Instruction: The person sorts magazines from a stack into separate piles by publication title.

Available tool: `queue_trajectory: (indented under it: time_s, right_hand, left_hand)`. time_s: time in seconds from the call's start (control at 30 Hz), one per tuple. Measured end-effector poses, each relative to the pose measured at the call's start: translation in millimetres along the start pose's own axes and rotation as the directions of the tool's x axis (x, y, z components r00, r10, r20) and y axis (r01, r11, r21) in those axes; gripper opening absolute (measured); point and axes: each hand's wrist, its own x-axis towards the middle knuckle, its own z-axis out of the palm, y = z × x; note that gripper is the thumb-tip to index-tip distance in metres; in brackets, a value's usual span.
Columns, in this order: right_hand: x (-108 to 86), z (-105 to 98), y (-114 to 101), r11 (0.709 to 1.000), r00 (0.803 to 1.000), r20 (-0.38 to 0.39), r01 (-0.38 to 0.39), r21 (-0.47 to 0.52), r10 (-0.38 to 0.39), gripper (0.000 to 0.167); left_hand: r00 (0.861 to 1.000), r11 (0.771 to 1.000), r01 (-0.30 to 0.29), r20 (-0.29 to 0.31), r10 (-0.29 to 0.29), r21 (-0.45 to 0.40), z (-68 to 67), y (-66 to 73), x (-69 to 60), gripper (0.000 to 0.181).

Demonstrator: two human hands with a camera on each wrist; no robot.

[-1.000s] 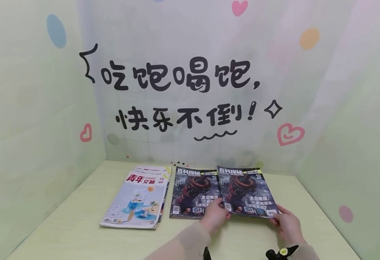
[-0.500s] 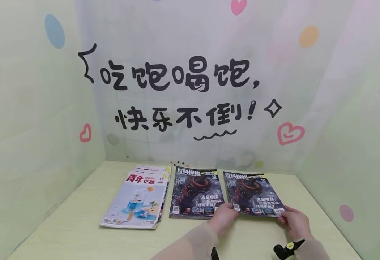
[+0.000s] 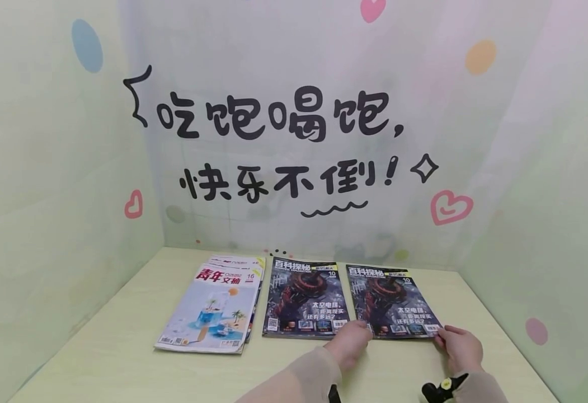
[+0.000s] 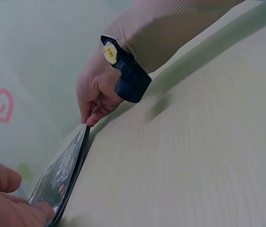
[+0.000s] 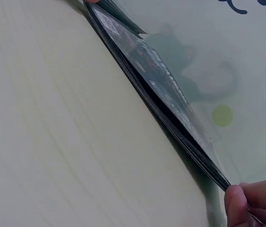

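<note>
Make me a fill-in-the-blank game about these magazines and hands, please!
1. In the head view, the right hand pinches the near ____ corner of the rightmost magazine.
2. The number printed at the upper right of that magazine's cover is ____.
3. The top magazine of the left pile shows the number ____ beside its red title.
4. The big oval spot on the left wall is coloured ____.

Missing words: right; 10; 16; blue.

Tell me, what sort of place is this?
Perhaps a small decorated booth, though its wider setting is out of view: a pale wood-grain table, walls printed with pink hearts and large Chinese lettering, and Scientific Exploration magazines side by side.
</note>
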Motion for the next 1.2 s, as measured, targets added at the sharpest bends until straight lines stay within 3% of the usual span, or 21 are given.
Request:
queue_trajectory:
  time_s: [0.03, 0.13, 0.27, 0.37, 0.43, 0.63, 0.8, 1.0, 1.2]
  right_hand:
    - [-0.6, -0.7, -0.2, 1.000, 1.000, -0.011, -0.010, -0.002, 0.009, 0.045]
    - [-1.8, -2.8, -0.7, 1.000, 0.999, -0.030, -0.022, -0.022, 0.021, 0.047]
    - [-6.9, -3.4, -5.8, 0.982, 0.997, -0.043, 0.048, -0.183, -0.057, 0.044]
    - [-13.5, 1.9, -12.9, 0.935, 0.989, -0.036, 0.125, -0.331, -0.145, 0.041]
    - [-18.8, 8.2, -17.8, 0.919, 0.984, -0.018, 0.157, -0.362, -0.175, 0.040]
    - [-36.8, 33.0, -25.6, 0.941, 0.980, 0.051, 0.200, -0.273, -0.194, 0.037]
    - [-49.0, 54.1, -25.2, 0.957, 0.971, 0.159, 0.211, -0.197, -0.181, 0.039]
    - [-65.6, 79.0, -23.6, 0.953, 0.955, 0.235, 0.229, -0.198, -0.181, 0.039]
    - [-81.0, 100.8, -20.3, 0.946, 0.946, 0.265, 0.244, -0.212, -0.185, 0.036]
  left_hand:
    - [0.987, 0.992, 0.108, -0.124, -0.099, 0.062, 3.2, 28.3, -40.4, 0.044]
    - [0.987, 0.993, 0.108, -0.121, -0.101, 0.053, 3.8, 80.6, -83.5, 0.048]
    - [0.990, 0.995, 0.101, -0.098, -0.099, 0.023, -4.1, 82.9, -84.3, 0.043]
    - [0.993, 0.998, 0.068, -0.097, -0.068, 0.003, -14.8, 84.6, -88.0, 0.037]
    - [0.994, 0.999, 0.045, -0.103, -0.044, 0.007, -23.2, 84.4, -90.3, 0.035]
    - [0.993, 0.999, 0.025, -0.119, -0.020, 0.042, -52.8, 83.8, -94.6, 0.035]
    - [0.985, 0.996, 0.026, -0.173, -0.012, 0.081, -79.5, 85.1, -101.0, 0.035]
    - [0.971, 0.990, 0.026, -0.239, 0.008, 0.136, -113.2, 86.3, -111.6, 0.036]
    - [0.949, 0.982, 0.067, -0.316, -0.008, 0.175, -143.3, 84.8, -122.7, 0.036]
